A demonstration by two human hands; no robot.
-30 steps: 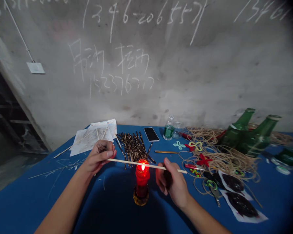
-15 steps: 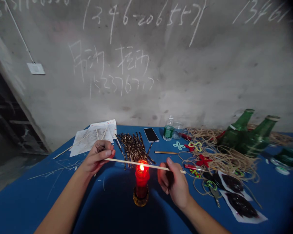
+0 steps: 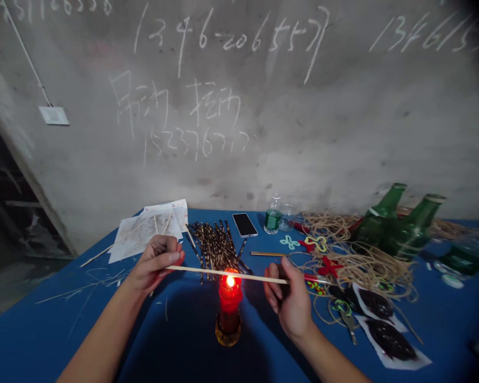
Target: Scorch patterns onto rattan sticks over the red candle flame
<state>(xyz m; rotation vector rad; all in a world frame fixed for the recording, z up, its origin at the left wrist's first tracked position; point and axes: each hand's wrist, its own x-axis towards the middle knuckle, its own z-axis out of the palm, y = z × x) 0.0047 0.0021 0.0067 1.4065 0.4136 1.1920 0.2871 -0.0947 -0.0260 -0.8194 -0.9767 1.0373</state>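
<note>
A thin pale wooden stick [image 3: 207, 272] stretches nearly level between my hands. My left hand [image 3: 156, 263] pinches its left end between thumb and fingers. At the right end, my right hand [image 3: 293, 304] has its fingers curled around the tip, thumb raised beside it. Below the middle of the stick stands a lit red candle [image 3: 229, 302] in an amber glass holder [image 3: 228, 335]. The flame glows at stick height; whether it touches the wood I cannot tell. Just behind lies a pile of dark-banded sticks [image 3: 213, 242].
Smudged paper sheets [image 3: 127, 236] lie at left. A phone [image 3: 245, 224], a small bottle [image 3: 272, 215] and a pencil [image 3: 267, 254] sit behind. Tangled cord [image 3: 367, 266], green glass bottles [image 3: 413, 226], scissors [image 3: 348, 324] and dark patches on white backing [image 3: 391, 340] crowd the right.
The stick's right end, which stuck out past my right thumb, now stops at my right fingers. My right hand has shifted slightly right. The view has tilted a little.
</note>
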